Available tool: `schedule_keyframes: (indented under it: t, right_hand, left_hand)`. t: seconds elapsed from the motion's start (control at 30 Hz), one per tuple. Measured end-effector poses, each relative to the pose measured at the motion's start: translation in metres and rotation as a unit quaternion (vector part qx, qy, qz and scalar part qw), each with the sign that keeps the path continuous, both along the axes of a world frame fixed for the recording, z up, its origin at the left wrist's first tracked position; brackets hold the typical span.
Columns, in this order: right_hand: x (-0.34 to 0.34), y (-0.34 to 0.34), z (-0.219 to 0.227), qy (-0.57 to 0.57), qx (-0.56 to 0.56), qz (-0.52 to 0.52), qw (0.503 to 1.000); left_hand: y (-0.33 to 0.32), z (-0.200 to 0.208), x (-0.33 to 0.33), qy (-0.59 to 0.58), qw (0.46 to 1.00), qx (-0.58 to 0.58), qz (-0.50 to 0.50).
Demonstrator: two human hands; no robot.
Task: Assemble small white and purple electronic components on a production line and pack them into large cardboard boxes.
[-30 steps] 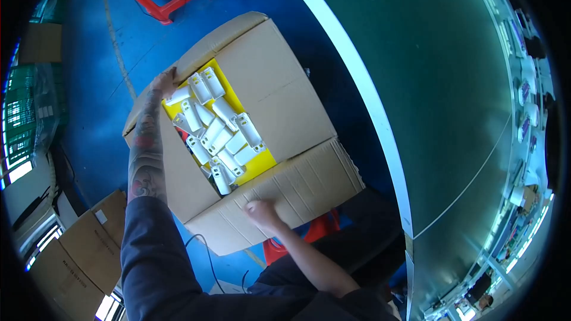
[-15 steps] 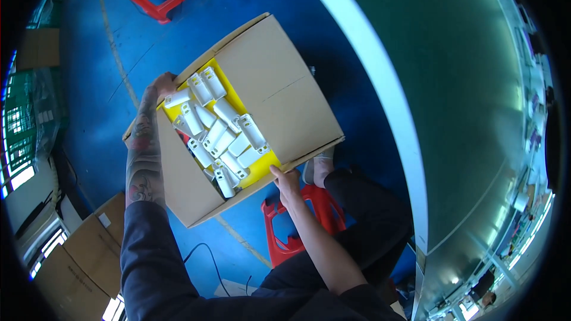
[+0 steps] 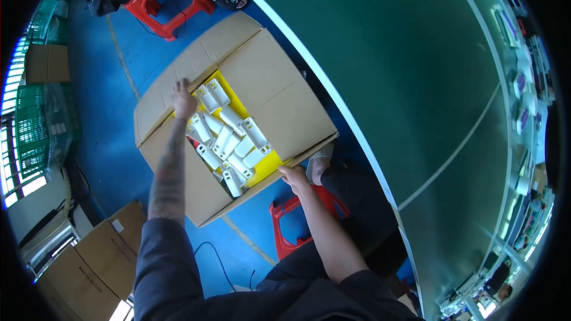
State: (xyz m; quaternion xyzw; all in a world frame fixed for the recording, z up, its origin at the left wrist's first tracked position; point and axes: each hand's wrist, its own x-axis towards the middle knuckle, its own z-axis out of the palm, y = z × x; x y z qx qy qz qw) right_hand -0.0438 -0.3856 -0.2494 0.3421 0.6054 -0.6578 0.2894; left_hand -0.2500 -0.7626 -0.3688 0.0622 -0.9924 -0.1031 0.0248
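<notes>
An opened cardboard box (image 3: 279, 92) sits tilted in front of me, holding several white plastic housings (image 3: 223, 141) heaped on a yellow sheet (image 3: 263, 172). Over the box's far left edge reaches my left hand (image 3: 184, 100), its fingers stretched out against the raised flap (image 3: 172, 77) and holding no housing. My right hand (image 3: 292, 179) grips the near right edge of the box, thumb on top; its other fingers are mostly hidden. Wide flaps cover the right part and the near left part of the box.
A red stool (image 3: 284, 226) stands by my leg, and another red stool (image 3: 169, 3) is near a person's sandalled foot at the far left. A green table (image 3: 380, 71) with a pale edge runs along the right. Closed cartons (image 3: 89, 261) and green crates (image 3: 33, 125) line the left.
My left hand has left its hold on the box's far left edge and moved inward. The far left flap now stands up into view. My right hand keeps its grip.
</notes>
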Motion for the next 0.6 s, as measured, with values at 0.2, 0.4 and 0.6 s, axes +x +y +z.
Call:
schedule_keyframes:
  t: [0.2,0.4,0.6]
  right_hand:
    - [0.006,0.011,0.015,0.061,-0.008,0.071,0.996]
    - [0.032,0.029,0.021,0.106,0.011,0.143,0.984]
    - [0.067,0.073,0.113,0.11,0.011,0.105,0.988]
  left_hand:
    - [0.172,0.036,0.036,-0.047,0.993,0.093,0.055]
    - [0.201,0.091,0.024,0.063,0.888,0.447,0.083]
    - [0.271,0.122,-0.001,0.141,0.834,0.532,-0.025]
